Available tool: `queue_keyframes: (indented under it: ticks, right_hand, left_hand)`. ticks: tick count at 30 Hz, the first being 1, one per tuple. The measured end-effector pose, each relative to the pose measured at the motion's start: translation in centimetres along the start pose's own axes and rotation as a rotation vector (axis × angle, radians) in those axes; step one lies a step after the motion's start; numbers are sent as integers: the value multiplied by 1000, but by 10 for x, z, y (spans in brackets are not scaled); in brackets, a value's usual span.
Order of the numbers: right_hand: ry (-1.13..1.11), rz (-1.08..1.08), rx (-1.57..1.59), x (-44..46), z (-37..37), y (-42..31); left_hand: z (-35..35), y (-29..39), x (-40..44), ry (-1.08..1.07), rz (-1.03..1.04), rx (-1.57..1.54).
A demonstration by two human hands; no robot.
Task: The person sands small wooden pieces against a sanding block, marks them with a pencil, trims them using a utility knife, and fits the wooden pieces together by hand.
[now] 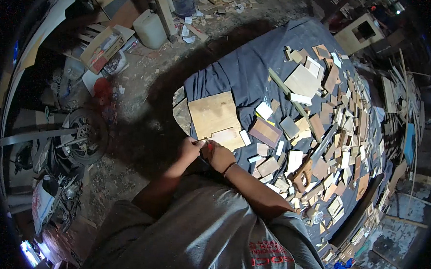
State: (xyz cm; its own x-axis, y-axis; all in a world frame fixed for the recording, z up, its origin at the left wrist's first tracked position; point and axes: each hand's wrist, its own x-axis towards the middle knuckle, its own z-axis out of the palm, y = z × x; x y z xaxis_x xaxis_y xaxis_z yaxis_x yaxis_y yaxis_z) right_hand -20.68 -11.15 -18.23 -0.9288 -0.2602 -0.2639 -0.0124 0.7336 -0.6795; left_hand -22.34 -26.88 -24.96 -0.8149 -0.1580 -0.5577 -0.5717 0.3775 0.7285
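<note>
Close in front of my body, both hands meet at the near edge of a square plywood board [211,110]. My left hand [190,150] is closed in a pinch at the board's near left corner; what sits between its fingers is too small to name. Right beside it, my right hand [219,157], with a bracelet at the wrist, has its fingers curled around something mostly hidden. A small red spot and a dark strip show by those fingers. A smaller pale wood piece [224,136] lies on the board's near part, just beyond my right hand.
A dark cloth [257,64] covers the work surface. Many wood offcuts [340,135] are heaped to the right, with a handsaw [304,176] among them. At left on the floor are a wheel [84,136], a plastic jerrycan [150,29] and a cardboard box [101,48].
</note>
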Motion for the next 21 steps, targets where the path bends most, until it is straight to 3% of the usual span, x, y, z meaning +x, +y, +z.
queue_keyframes:
  ticks: [4,7,9,12,16,21]
  right_hand:
    - [-70,74,-49,3,-2,-8]
    - [-87,96,-73,2,-10,-17]
    - [-103,89,-69,5,-4,-15]
    - [-113,-34,-260,15,26,9]
    - [-175,80,-283,15,14,-12]
    - [-148,123,-247,14,15,-12]
  left_hand:
    - [-5,12,-6,-46,-76,53]
    - [1,2,-1,122,-48,19]
    - [14,-38,26,239,213,197]
    - [-5,13,7,124,191,455]
    - [-10,27,-7,129,206,531]
    - [-2,18,-27,277,684,332]
